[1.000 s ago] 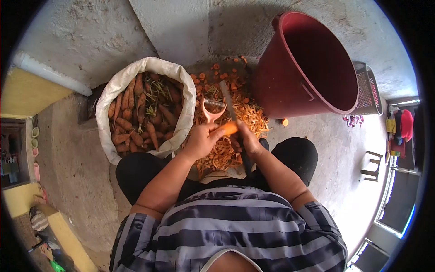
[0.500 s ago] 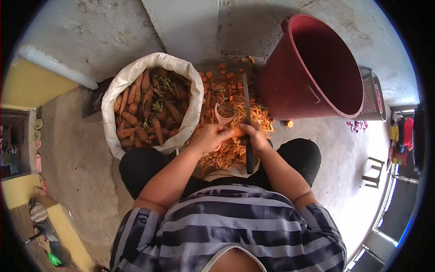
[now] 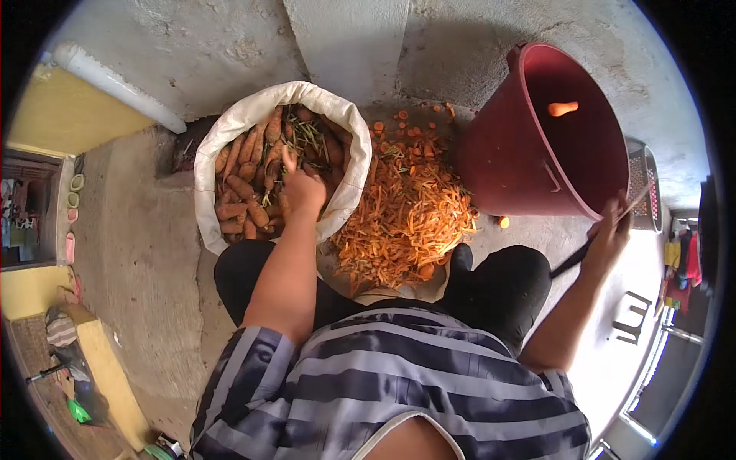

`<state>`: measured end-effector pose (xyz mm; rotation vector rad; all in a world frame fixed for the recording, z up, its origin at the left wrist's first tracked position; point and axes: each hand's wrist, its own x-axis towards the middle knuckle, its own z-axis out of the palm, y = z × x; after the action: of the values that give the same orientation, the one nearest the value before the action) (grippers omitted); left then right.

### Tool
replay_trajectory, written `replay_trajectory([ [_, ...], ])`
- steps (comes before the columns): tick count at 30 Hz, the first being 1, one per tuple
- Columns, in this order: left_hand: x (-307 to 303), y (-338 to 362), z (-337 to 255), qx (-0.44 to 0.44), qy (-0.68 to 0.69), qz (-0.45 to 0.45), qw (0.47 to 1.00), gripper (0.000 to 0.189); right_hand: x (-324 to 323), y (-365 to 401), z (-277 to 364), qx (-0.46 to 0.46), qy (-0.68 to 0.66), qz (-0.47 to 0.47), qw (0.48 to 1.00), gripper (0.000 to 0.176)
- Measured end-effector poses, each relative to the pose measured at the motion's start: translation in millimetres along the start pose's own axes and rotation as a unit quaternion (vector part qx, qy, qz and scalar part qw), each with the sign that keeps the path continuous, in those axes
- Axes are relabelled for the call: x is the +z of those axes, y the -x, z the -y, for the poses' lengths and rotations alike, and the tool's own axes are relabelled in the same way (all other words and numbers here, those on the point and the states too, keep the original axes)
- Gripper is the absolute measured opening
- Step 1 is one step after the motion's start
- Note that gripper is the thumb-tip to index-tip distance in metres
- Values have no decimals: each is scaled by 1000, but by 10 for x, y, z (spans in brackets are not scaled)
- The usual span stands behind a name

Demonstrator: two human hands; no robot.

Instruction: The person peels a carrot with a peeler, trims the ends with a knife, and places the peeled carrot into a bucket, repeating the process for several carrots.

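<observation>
My left hand (image 3: 304, 190) reaches into a white sack (image 3: 205, 172) of unpeeled carrots (image 3: 240, 188). Its fingers are curled, and a narrow pinkish shape, too small to make out, juts ahead of them. Off to the right, my right hand (image 3: 609, 236) grips a knife (image 3: 571, 259) beside the red bucket (image 3: 502, 149); the black handle points down to the left and the blade up to the right. One peeled orange carrot (image 3: 563, 109) shows inside the bucket's opening, apart from both hands.
Orange peelings (image 3: 406, 222) and cut carrot ends lie heaped on the floor between sack and bucket. A perforated basket (image 3: 646, 184) stands behind the bucket's right side. My knees flank the peelings. Walls rise beyond the sack and bucket.
My hands have parted, the left moving into the sack and the right out beside the bucket with the knife. The carrot they held is let go; one now shows inside the bucket.
</observation>
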<state>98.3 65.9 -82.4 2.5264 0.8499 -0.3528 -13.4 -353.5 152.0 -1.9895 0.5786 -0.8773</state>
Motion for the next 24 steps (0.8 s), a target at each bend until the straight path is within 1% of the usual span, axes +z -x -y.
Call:
replay_trajectory([
  [1,3,-148,87,-66,30,-9,997,43,-78,133,-131,2,72,50,996,49],
  [3,-93,-305,137,-50,-66,-2,997,44,-271,442,-464,-49,227,109,966,52],
  [4,-63,-426,200,-41,-94,-2,995,48,-345,615,-460,-13,263,138,955,55],
  [5,-10,-560,250,-47,-89,-4,995,48,-401,792,-435,23,298,167,940,59],
  [7,30,-687,242,-61,-78,-9,995,50,-553,1042,-465,33,369,210,905,66],
  [8,12,-654,212,-48,-74,-48,995,48,-620,1143,-510,38,381,212,899,67],
  [10,5,-731,232,-7,-100,29,995,47,-697,1291,-547,49,404,219,887,69],
  [11,-28,-803,277,14,-112,67,991,46,-707,1321,-540,86,418,229,875,69],
  [12,224,-1098,532,66,-115,9,991,36,-672,1351,-460,122,431,239,861,69],
  [13,177,-1044,467,66,-132,20,989,33,-642,1373,-399,158,443,250,846,69],
  [14,119,-988,418,65,-149,31,986,30,-625,1386,-374,132,461,258,839,67],
  [15,44,-917,367,63,-167,41,983,27,-617,1389,-379,59,481,242,841,67],
  [17,-33,-839,277,92,-147,-22,985,24,-587,1351,-395,-91,511,201,831,67],
  [18,-140,-723,174,108,-137,-54,983,23,-515,1284,-305,-159,478,178,846,60],
  [19,-273,-610,67,120,-120,-63,984,24,-436,1246,-255,-113,388,206,891,54],
  [20,-569,-322,-161,132,-104,-71,983,26,-363,1222,-209,-66,293,232,925,49],
  [21,-731,-112,-303,144,-86,-80,982,30,-274,1192,-162,-19,193,255,947,44],
  [22,-749,0,-313,222,-53,-190,955,25,-148,1175,-142,98,81,322,938,37],
  [23,-854,206,-381,240,6,-181,954,23,2,1183,-139,210,-35,380,900,31],
  [24,-1022,473,-479,257,65,-169,949,22,181,1233,-128,302,-103,407,856,36],
])
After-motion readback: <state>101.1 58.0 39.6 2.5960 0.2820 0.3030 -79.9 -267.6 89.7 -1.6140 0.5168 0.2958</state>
